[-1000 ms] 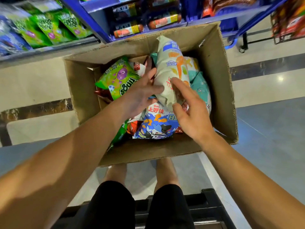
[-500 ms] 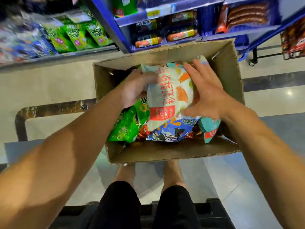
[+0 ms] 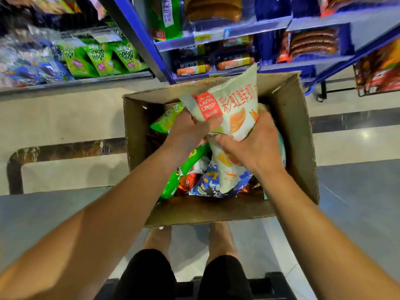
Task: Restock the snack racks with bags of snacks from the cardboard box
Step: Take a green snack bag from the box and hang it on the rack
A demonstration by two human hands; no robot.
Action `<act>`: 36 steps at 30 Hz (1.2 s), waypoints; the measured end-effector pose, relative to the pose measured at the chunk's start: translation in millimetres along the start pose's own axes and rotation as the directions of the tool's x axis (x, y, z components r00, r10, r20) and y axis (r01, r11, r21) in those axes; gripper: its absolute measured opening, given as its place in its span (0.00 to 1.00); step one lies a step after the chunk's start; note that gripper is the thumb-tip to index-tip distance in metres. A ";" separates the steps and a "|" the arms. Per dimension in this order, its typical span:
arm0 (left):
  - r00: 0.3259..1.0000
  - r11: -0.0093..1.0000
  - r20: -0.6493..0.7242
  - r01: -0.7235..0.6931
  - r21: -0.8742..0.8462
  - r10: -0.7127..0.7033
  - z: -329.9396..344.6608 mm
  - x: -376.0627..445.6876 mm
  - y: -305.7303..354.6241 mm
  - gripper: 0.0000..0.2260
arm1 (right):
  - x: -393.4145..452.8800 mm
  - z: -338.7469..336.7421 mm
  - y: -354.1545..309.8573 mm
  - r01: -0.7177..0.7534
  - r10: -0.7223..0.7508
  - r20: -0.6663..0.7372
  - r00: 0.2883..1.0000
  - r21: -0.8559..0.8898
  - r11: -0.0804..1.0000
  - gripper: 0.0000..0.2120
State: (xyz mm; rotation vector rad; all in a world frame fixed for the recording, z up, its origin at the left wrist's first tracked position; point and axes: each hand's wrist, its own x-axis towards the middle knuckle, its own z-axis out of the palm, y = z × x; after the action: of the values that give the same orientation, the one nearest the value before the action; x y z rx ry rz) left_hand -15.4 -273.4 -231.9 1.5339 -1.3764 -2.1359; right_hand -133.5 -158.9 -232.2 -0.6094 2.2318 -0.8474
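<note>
1. Head view, centre of the frame: your left hand (image 3: 190, 128) grips the lower left corner of a pale crisp bag (image 3: 233, 105) with a red label — the thumb lies over the front of the bag, just under the label.
2. Your right hand (image 3: 255, 144) is curled round a second pale bag (image 3: 227, 169) that hangs below the first, its lower end down among the other packets.
3. The first bag stands tilted above the cardboard box (image 3: 303, 148), its top corner reaching past the box's far rim.
4. The box sits on the floor at centre frame; inside, at lower left, lie green bags (image 3: 184, 169) and a blue patterned bag (image 3: 207, 185).
5. Upper left of the frame: a shelf holds green onion-ring bags (image 3: 99, 59), blurred.
6. Upper right: blue racks (image 3: 238, 31) carry sausage packs (image 3: 313, 42).
7. Bottom centre — your knees in black shorts (image 3: 184, 278).
</note>
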 end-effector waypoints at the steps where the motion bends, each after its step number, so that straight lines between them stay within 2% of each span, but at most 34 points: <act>1: 0.998 1.000 -0.061 -0.028 -0.006 0.028 2.5 1.7 -3.3 0.15 | -2.3 3.7 0.2 -0.014 0.012 0.053 0.999 0.031 0.999 0.41; 4: 0.989 0.998 -0.149 -0.008 -0.060 -0.001 -3.9 13.5 -6.7 0.14 | -1.3 -4.3 6.5 -0.123 0.088 0.190 0.978 0.179 0.976 0.34; 7: 0.997 1.000 -0.078 0.006 0.020 -0.004 -8.6 23.6 -12.3 0.08 | 5.2 -8.8 16.2 -0.287 0.155 0.383 0.911 0.318 0.904 0.37; 8: 0.997 0.998 -0.080 0.012 0.063 -0.007 -9.2 28.6 -15.6 0.09 | 7.1 -5.1 18.7 -0.332 0.179 0.401 0.898 0.352 0.875 0.36; 11: 0.991 0.979 -0.112 0.098 0.176 -0.079 -13.2 41.4 -23.0 0.27 | 12.4 8.0 25.4 -0.358 0.224 0.336 0.915 0.419 0.834 0.25; 12: 0.987 0.969 -0.124 0.125 0.215 -0.100 -18.1 45.2 -28.6 0.29 | 14.5 11.7 28.6 -0.370 0.244 0.318 0.916 0.436 0.820 0.23; 16: 0.932 0.912 -0.335 0.250 0.325 -0.136 -50.8 58.7 -70.1 0.24 | 21.7 25.8 52.9 -0.439 0.328 0.305 0.894 0.448 0.779 0.20; 19: 0.900 0.878 -0.412 0.306 0.368 -0.141 -61.5 67.8 -101.9 0.31 | 24.6 38.3 71.3 -0.468 0.368 0.300 0.880 0.417 0.779 0.20; 21: 0.851 0.842 -0.515 0.348 0.413 -0.099 -58.2 75.1 -113.9 0.32 | 27.3 45.3 78.5 -0.471 0.381 0.287 0.879 0.401 0.785 0.20; 23: 0.783 0.852 -0.602 0.415 0.319 -0.156 -53.0 82.4 -123.1 0.36 | 30.3 49.7 81.2 -0.460 0.380 0.268 0.885 0.385 0.800 0.20; 25: 0.727 0.860 -0.632 0.477 0.182 -0.269 -51.5 89.4 -132.3 0.40 | 33.3 51.9 81.5 -0.443 0.370 0.253 0.894 0.373 0.815 0.19; 28: 0.757 0.829 -0.605 0.489 0.271 -0.249 -57.5 91.2 -133.8 0.37 | 33.7 52.5 79.6 -0.424 0.365 0.222 0.904 0.362 0.831 0.17; 30: 0.772 0.826 -0.614 0.448 0.343 -0.164 -65.2 87.2 -129.6 0.35 | 28.4 51.6 76.6 -0.397 0.365 0.156 0.918 0.353 0.847 0.17; 32: 0.793 0.816 -0.593 0.432 0.384 -0.141 -70.4 77.3 -125.6 0.34 | 19.8 48.8 73.1 -0.374 0.372 0.079 0.925 0.366 0.852 0.20; 34: 0.852 0.736 -0.483 0.456 0.500 -0.200 -74.8 64.7 -126.3 0.35 | 11.0 45.3 70.9 -0.354 0.374 0.014 0.927 0.356 0.865 0.22; 36: 0.886 0.593 -0.378 0.461 0.660 -0.268 -74.7 50.1 -126.3 0.37 | 4.6 42.9 70.8 -0.342 0.369 -0.027 0.929 0.320 0.884 0.22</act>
State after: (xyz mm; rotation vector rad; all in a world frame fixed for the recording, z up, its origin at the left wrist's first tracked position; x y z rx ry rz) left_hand 67.3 -275.8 -363.1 2.4725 -2.1340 -1.4893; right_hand -118.6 -130.7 -308.7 -0.0085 2.1298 -1.0147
